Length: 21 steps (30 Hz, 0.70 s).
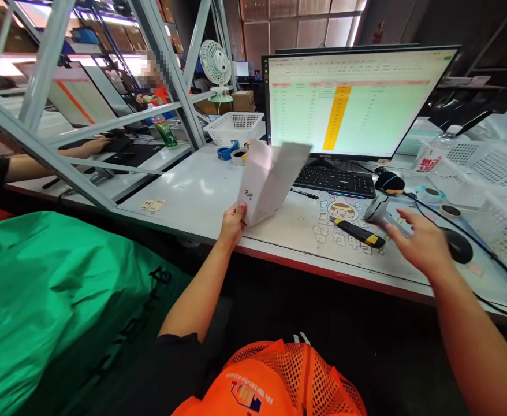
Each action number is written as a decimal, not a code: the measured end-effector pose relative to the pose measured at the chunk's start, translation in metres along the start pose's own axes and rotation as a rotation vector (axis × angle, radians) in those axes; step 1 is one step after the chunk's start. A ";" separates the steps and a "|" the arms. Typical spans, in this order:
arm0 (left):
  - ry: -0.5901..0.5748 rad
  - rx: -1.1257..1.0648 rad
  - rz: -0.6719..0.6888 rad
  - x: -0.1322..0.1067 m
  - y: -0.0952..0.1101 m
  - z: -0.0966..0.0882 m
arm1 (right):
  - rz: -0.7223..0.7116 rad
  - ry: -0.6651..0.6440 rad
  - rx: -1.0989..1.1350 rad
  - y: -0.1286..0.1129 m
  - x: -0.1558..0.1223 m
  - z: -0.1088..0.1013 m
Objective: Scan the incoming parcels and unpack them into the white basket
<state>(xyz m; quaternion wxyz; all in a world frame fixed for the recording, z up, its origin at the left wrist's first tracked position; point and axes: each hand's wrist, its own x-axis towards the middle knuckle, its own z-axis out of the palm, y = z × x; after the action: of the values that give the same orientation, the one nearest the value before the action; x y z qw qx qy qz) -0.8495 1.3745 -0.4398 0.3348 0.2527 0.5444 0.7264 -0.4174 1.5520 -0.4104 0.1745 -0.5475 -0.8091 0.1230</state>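
My left hand (233, 224) is closed on the lower left edge of a white folded card piece (256, 193). Two panels of it stand up at an angle to each other, and a small black mark shows on the left one. My right hand (424, 240) is over the right part of the desk, thumb and fingers apart. Just beyond its fingertips lies a grey handheld barcode scanner (377, 209); its handle points toward the hand, and I cannot tell whether they touch. A black and yellow utility knife (357, 232) lies left of that hand, and a black mouse (458, 245) sits beside it.
A monitor (349, 104) stands behind a black keyboard (338, 180). White plastic baskets (491, 162) crowd the right side, and a cable runs there. Tape rolls (236, 155) sit at the back left. Metal frame bars (106, 121) and a green bag (63, 289) are on the left.
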 end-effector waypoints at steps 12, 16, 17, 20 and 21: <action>-0.053 -0.418 -0.197 -0.039 -0.021 0.062 | 0.216 -0.235 -0.249 -0.006 0.046 0.032; -0.060 -0.444 -0.215 -0.037 -0.031 0.072 | -0.148 -0.292 0.139 -0.026 0.012 -0.011; -0.051 -0.453 -0.222 -0.036 -0.034 0.075 | -0.242 -0.323 0.241 -0.031 0.003 -0.020; -0.028 -0.468 -0.248 -0.034 -0.042 0.083 | -0.401 -0.378 0.407 -0.044 -0.015 -0.034; -0.030 -0.460 -0.253 -0.033 -0.043 0.084 | -0.412 -0.369 0.418 -0.044 -0.014 -0.033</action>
<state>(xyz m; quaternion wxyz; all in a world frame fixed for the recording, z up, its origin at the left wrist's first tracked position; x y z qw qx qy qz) -0.7575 1.4094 -0.4578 0.4798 0.1107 0.3872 0.7795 -0.4362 1.5229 -0.3655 0.1550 -0.2934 -0.8779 0.3451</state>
